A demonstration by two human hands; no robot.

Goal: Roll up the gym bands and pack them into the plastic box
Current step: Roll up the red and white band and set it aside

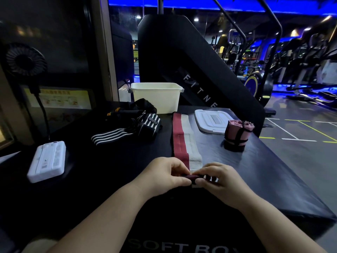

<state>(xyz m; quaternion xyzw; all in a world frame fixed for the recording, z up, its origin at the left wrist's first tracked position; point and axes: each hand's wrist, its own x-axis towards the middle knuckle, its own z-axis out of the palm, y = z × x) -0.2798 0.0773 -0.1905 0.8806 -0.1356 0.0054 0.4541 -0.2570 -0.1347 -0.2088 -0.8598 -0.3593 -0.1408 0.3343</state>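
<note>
Two-handed, pinched the small rolled near end of the flat maroon-and-white fabric gym band [182, 139] between curled fingers [177, 166] of left hand [164, 172] and right hand [218, 177]. Had the rest lying flat along the black padded bench [273, 170], reaching toward the open white plastic box [156, 96].
</note>
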